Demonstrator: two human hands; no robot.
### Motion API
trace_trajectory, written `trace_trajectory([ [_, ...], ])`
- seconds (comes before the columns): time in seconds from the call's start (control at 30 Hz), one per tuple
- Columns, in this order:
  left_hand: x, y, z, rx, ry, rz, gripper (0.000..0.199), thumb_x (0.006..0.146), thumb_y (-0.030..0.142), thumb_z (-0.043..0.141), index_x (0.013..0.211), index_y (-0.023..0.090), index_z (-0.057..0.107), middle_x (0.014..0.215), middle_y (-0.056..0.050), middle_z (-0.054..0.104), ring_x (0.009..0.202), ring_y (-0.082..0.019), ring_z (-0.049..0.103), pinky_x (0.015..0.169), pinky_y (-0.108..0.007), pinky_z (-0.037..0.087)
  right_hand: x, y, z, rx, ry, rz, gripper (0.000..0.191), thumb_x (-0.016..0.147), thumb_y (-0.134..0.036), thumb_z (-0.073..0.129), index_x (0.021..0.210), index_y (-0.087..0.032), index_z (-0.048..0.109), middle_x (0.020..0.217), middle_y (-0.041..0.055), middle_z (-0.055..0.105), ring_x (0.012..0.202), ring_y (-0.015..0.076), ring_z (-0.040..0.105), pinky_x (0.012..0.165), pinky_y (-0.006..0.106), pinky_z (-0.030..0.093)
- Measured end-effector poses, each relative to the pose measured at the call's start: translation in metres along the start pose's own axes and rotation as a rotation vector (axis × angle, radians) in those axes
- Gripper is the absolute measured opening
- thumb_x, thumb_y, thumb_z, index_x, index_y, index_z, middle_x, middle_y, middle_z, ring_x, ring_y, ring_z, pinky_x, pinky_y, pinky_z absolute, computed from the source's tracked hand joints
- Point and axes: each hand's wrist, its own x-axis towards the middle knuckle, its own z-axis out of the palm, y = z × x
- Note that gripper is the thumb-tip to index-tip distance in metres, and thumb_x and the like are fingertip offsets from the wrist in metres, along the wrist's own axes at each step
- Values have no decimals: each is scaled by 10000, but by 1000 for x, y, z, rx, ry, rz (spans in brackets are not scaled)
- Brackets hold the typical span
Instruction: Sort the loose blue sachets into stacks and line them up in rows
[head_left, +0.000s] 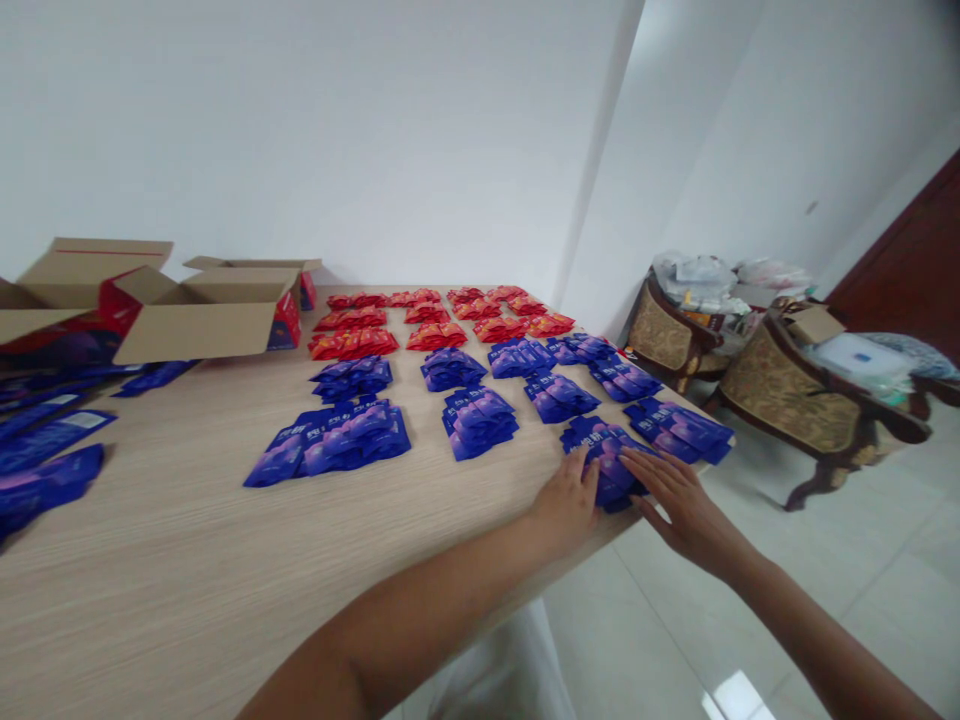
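At the table's near right edge lies a pile of overlapping blue-purple packets (609, 438) with pale printing. My left hand (571, 497) rests against its left side, fingers stretched onto the packets. From the right, my right hand (679, 498) lies over the same pile, its fingers extended and its thumb apart. Parts of the pile are hidden under both hands. Just behind it sits another blue pile (679, 430), close to the right hand. A blue pile (480, 420) and a wider blue pile (334, 438) are spread out to the left.
Several red packet piles (352, 343) stand in rows at the back of the wooden table (225, 570). Open cardboard boxes (199, 330) are at the back left, with loose blue packets (45, 480) before them. Beyond the right edge stand patterned chairs (791, 390) loaded with bags.
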Motion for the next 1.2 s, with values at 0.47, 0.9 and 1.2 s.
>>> trace_trajectory([
  [0.47,-1,2,-5,249,2,119,589,921,359,373,1379,-5,305,1448,-182,361,1372,-257,270,1125,-357,225,-10,5,14,-57,58,-45,574,928,-260,450,1456,-211,231,1422,108,444,1330,234,375,1066,470,315],
  [0.9,1,2,-6,305,-21,145,597,926,401,373,1362,-6,357,1431,-180,393,1352,-254,316,1131,-357,196,-15,-1,24,-26,77,-9,571,941,-260,395,1470,-191,191,1472,123,362,1368,244,304,1047,456,326],
  [1.2,-1,3,-9,253,-4,130,582,917,359,389,1366,-7,339,1439,-189,376,1363,-258,294,1123,-373,232,-16,-3,24,-45,55,27,570,935,-287,412,1463,-208,211,1465,105,379,1349,230,339,1066,452,277],
])
